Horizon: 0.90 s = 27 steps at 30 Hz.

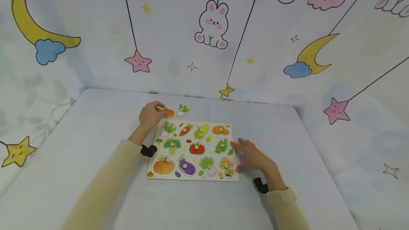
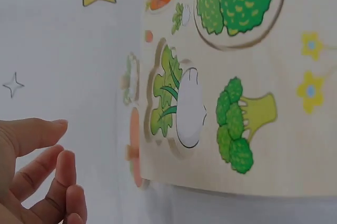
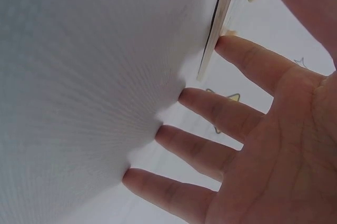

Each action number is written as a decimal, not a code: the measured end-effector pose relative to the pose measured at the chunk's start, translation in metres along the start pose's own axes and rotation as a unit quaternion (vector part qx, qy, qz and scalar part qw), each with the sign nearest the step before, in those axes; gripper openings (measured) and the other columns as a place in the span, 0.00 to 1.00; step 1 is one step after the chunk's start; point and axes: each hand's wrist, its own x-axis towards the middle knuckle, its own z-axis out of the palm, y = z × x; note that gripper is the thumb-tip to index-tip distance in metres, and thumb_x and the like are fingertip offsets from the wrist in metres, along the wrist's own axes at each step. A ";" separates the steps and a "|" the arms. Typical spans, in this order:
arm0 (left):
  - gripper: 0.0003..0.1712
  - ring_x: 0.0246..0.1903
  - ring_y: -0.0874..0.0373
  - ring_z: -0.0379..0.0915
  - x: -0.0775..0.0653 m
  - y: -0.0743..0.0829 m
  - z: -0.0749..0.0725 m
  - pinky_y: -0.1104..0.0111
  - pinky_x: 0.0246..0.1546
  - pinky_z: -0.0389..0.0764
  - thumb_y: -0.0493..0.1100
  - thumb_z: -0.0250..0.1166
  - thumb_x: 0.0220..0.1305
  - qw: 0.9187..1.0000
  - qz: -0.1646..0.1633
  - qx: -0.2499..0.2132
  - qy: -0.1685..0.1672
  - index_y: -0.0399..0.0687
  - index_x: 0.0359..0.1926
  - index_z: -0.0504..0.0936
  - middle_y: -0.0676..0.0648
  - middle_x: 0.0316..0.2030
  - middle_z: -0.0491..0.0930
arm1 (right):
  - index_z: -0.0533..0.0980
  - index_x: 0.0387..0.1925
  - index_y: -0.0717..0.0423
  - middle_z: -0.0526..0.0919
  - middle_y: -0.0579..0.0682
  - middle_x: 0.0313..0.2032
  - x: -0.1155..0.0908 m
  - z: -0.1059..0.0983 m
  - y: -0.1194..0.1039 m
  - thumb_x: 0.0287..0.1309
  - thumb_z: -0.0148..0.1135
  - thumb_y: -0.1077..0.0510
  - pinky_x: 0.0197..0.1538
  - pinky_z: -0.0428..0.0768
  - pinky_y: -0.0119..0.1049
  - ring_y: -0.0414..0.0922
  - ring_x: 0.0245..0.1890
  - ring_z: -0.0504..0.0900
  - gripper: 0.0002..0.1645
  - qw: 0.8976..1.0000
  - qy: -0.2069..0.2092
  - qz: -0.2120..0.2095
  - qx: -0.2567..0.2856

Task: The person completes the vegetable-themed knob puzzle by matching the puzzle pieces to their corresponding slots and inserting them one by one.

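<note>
A wooden vegetable peg puzzle board (image 1: 183,138) lies flat on the white table. Behind its far left edge are two loose pieces, a pumpkin piece (image 1: 169,113) and a white radish piece (image 1: 183,110) with green leaves. My left hand (image 1: 151,113) hovers beside the pumpkin piece; in the left wrist view its loosely bent fingers (image 2: 65,167) have nothing between them. The radish recess (image 2: 189,108) and the pumpkin recess (image 1: 164,166) show printed pictures without knobs. At the board's right edge, my right hand (image 1: 252,154) is spread, index fingertip touching the edge, other fingertips on the cloth.
Knobbed pieces sit in the board, among them a tomato (image 1: 196,148), an eggplant (image 1: 186,167), a broccoli (image 1: 172,145) and a corn piece (image 1: 201,131). White walls (image 1: 172,31) printed with stars, moons and rabbits stand around the table (image 1: 191,201).
</note>
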 end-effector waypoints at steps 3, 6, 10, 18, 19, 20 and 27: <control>0.18 0.34 0.46 0.77 0.013 -0.010 0.006 0.66 0.30 0.72 0.46 0.65 0.64 1.000 -0.024 -0.009 -0.005 0.40 0.51 0.81 0.37 0.41 0.81 | 0.63 0.72 0.49 0.52 0.63 0.75 0.000 0.001 0.001 0.35 0.82 0.53 0.69 0.54 0.69 0.67 0.75 0.45 0.60 1.000 -0.003 0.005 0.003; 0.18 0.36 0.46 0.78 0.022 -0.015 0.013 0.64 0.33 0.74 0.46 0.64 0.64 0.999 -0.050 -0.015 -0.014 0.41 0.52 0.81 0.37 0.44 0.81 | 0.63 0.72 0.49 0.52 0.63 0.75 -0.001 0.002 0.000 0.35 0.82 0.54 0.69 0.54 0.69 0.67 0.75 0.46 0.59 1.000 -0.001 0.009 0.004; 0.17 0.39 0.45 0.78 0.029 -0.019 0.021 0.62 0.36 0.76 0.47 0.64 0.65 0.997 -0.077 -0.015 -0.015 0.42 0.51 0.81 0.38 0.46 0.82 | 0.63 0.72 0.49 0.53 0.63 0.75 -0.002 0.000 -0.003 0.35 0.82 0.54 0.69 0.56 0.69 0.67 0.74 0.47 0.59 1.000 0.003 0.007 -0.002; 0.13 0.44 0.43 0.80 0.032 -0.024 0.028 0.55 0.44 0.77 0.45 0.64 0.64 0.995 -0.096 0.018 -0.001 0.42 0.44 0.84 0.39 0.46 0.84 | 0.63 0.72 0.50 0.53 0.64 0.75 -0.002 -0.003 -0.008 0.37 0.81 0.55 0.69 0.56 0.69 0.68 0.74 0.47 0.58 1.000 0.005 0.005 -0.004; 0.13 0.44 0.42 0.80 0.032 -0.024 0.028 0.54 0.46 0.77 0.45 0.64 0.64 0.995 -0.097 0.017 0.001 0.41 0.44 0.84 0.38 0.46 0.85 | 0.63 0.72 0.50 0.53 0.64 0.75 -0.002 -0.002 -0.007 0.37 0.81 0.55 0.69 0.56 0.69 0.68 0.74 0.47 0.58 1.000 0.006 0.002 -0.007; 0.13 0.45 0.42 0.80 0.032 -0.023 0.028 0.54 0.46 0.77 0.45 0.64 0.64 0.995 -0.098 0.016 0.002 0.41 0.44 0.85 0.38 0.46 0.85 | 0.63 0.72 0.50 0.54 0.64 0.74 -0.002 -0.002 -0.006 0.37 0.81 0.55 0.69 0.56 0.69 0.68 0.74 0.48 0.58 1.000 0.007 0.000 -0.009; 0.14 0.47 0.41 0.80 0.032 -0.023 0.028 0.52 0.48 0.78 0.45 0.64 0.65 0.995 -0.096 0.005 0.005 0.41 0.46 0.85 0.38 0.48 0.84 | 0.63 0.72 0.50 0.54 0.64 0.74 0.000 0.000 -0.002 0.36 0.81 0.54 0.69 0.57 0.69 0.69 0.74 0.48 0.58 1.000 0.009 -0.004 -0.014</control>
